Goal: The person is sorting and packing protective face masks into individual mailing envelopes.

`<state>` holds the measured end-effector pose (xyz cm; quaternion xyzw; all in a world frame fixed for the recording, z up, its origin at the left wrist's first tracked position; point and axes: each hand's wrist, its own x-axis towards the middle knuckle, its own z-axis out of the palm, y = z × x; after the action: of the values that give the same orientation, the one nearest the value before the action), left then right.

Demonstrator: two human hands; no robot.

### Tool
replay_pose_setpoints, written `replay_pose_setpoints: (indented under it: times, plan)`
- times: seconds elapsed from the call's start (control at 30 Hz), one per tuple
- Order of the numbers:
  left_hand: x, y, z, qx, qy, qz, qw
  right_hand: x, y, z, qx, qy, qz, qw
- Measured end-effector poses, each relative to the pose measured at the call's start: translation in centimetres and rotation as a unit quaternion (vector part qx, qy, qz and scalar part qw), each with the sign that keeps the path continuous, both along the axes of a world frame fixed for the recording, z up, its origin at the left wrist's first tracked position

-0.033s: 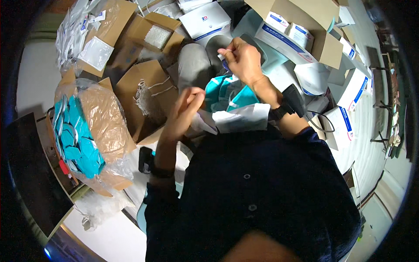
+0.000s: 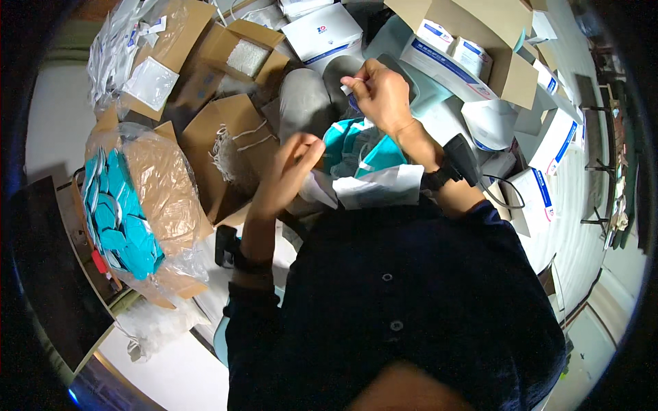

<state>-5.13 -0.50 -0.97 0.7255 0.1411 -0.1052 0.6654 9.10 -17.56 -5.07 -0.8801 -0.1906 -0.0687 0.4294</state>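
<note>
On my lap, between my hands, sit folded teal face masks (image 2: 384,156) with white edges, partly in a white pouch (image 2: 380,188). Over their far side my right hand (image 2: 384,92) pinches a small white strip (image 2: 348,85) between thumb and fingers; a bit of dark blue shows under it. My left hand (image 2: 289,171) is to the left of the masks, its fingers loosely bent and slightly apart, slightly blurred. Nothing shows in its grasp. A white flap (image 2: 319,190) lies by its wrist, close to the pouch.
At left, a plastic-lined carton holds many teal masks (image 2: 123,219). Beyond are a cardboard box (image 2: 229,151) with white cords and another with white pieces (image 2: 248,57). White-and-blue boxes (image 2: 322,34) stand at the back and right, near a large open carton (image 2: 507,31).
My left hand and forearm have shifted very slightly. The right hand keeps its pinch on the white strip and has hardly moved.
</note>
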Motion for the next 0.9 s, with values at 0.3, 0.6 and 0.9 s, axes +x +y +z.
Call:
replay_pose_setpoints:
  times: [0.3, 0.6, 0.9]
  plan:
    - [4.2, -1.8, -2.5, 0.192, -0.096, -0.107, 0.971, -0.5, 0.4, 0.9, 0.013, 0.001, 0.014, 1.0]
    - [2.9, 0.7, -3.7, 0.09, -0.133, 0.093, 0.983, -0.1, -0.7, 0.3, 0.046, 0.033, -0.005, 0.998]
    - [4.2, 4.9, 4.6, 0.077, -0.259, 0.179, 0.946, 0.1, -0.6, 1.0, -0.001, -0.031, -0.014, 0.999]
